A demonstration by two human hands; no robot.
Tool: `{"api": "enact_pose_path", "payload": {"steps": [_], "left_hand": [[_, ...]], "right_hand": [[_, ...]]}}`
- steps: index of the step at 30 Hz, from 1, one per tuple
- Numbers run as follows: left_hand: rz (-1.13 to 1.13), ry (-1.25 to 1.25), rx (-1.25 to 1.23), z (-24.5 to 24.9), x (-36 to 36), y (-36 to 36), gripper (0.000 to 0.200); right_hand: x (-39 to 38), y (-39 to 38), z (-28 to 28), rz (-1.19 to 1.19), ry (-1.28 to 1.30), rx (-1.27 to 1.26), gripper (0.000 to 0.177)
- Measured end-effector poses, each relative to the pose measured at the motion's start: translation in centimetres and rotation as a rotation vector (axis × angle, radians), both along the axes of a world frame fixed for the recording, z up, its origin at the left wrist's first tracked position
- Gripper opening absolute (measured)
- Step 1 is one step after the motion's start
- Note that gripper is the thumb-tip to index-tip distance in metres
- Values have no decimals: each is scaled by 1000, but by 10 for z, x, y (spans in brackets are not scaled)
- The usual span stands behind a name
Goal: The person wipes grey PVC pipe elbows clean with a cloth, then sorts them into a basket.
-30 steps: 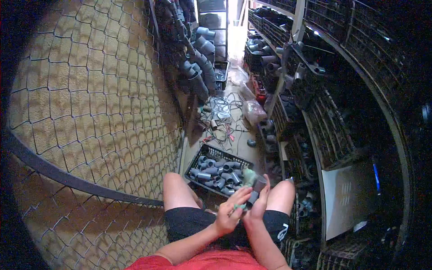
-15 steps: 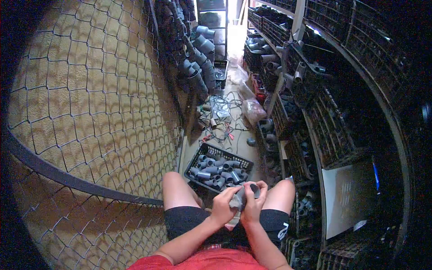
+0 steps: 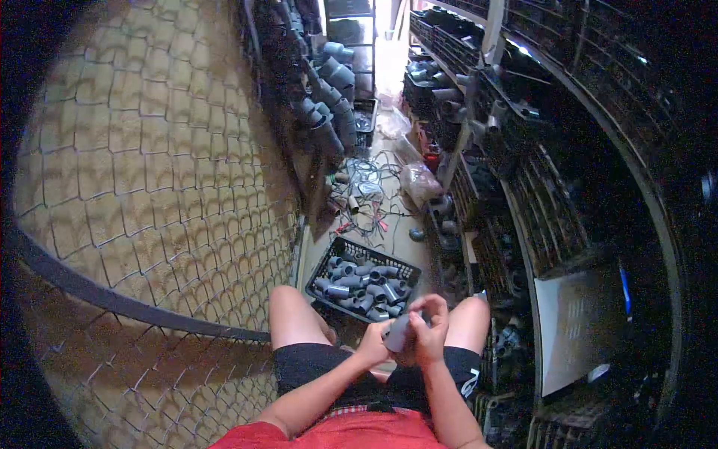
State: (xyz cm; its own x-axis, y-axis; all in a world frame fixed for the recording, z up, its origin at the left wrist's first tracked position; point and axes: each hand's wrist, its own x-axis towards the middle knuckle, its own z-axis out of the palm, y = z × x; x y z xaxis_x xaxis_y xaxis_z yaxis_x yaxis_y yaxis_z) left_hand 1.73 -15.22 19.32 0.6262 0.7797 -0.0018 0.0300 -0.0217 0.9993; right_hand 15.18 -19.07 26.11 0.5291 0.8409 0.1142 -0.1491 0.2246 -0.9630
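Between my knees, a grey pipe fitting (image 3: 399, 334) is held above my lap. My left hand (image 3: 373, 344) grips it from the left side, its fingers wrapped round the fitting. On the other side my right hand (image 3: 430, 327) also has hold of it, with the thumb against its upper part and the fingers curled. Just beyond my hands a black plastic crate (image 3: 320, 271) stands on the floor, holding several grey elbow fittings (image 3: 357, 282).
Wire mesh (image 3: 161, 187) runs along the left. Shelves with dark crates (image 3: 550, 202) line the right, with a cardboard sheet (image 3: 572, 329) low down. Cables (image 3: 370, 179) and a plastic bag (image 3: 420, 182) lie on the floor ahead. Large grey fittings (image 3: 329, 112) are stacked back left.
The grey fitting has turned between my hands, and its round opening no longer faces up at the right. My right hand has moved slightly up and its grip has shifted.
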Motion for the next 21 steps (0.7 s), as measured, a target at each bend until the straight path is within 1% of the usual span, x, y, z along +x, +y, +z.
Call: {"api": "enact_pose_path", "payload": {"steps": [1,2,3,4,5,6,7,8,9,10,11,12,14,15,16,17,18,19,20,21], "left_hand": [[135,77,112,-16,3,6,48],[253,150,225,-28,9,11,47],[237,190,-51,-29,12,25,43],[274,377,-252,-52,12,44,35],[257,384,-195,-103,3,65,32],[279,537,-217,-115,0,79,32],[363,562,-224,-153,-5,93,37],[300,743,-220,-149,-9,105,41],[294,823,-328,-188,-18,123,45],[310,840,-299,-195,-24,130,47],[440,617,-578,-262,-35,149,48],[473,568,-725,-198,-25,136,45],[514,567,-808,-197,-25,147,40],[510,570,-809,-274,-59,160,40],[485,220,-899,-325,-48,186,34],[488,200,-968,-278,-38,176,38],[411,132,-994,-261,-39,177,39],[509,213,-1007,-235,-30,169,43],[524,148,-943,-245,-32,171,40],[587,226,-888,-210,-27,164,34]], "right_hand": [[7,3,-21,-34,-175,-15,49],[12,-3,-17,-43,-252,-139,57],[19,-10,-22,-65,-270,-188,59],[28,-18,-30,-93,-287,-239,61],[39,-28,-39,-69,-268,-265,58],[46,-37,-44,-94,-278,-212,53],[54,-47,-49,-135,-287,-231,50],[60,-58,-51,-170,-295,-255,47],[63,-68,-42,-225,-311,-256,42],[66,-75,-35,-293,-304,-258,38],[72,-83,-28,-351,-346,-237,36],[76,-89,-13,-396,-388,-219,34],[89,-100,12,-471,-477,-163,25],[97,-105,19,-502,-488,-173,23],[104,-110,25,-523,-500,-183,21],[109,-114,32,-566,-534,-179,20],[112,-115,36,-589,-563,-173,19],[112,-116,38,-608,-552,-179,18],[114,-113,35,-622,-539,-180,17],[115,-110,28,-611,-533,-179,17]]}}
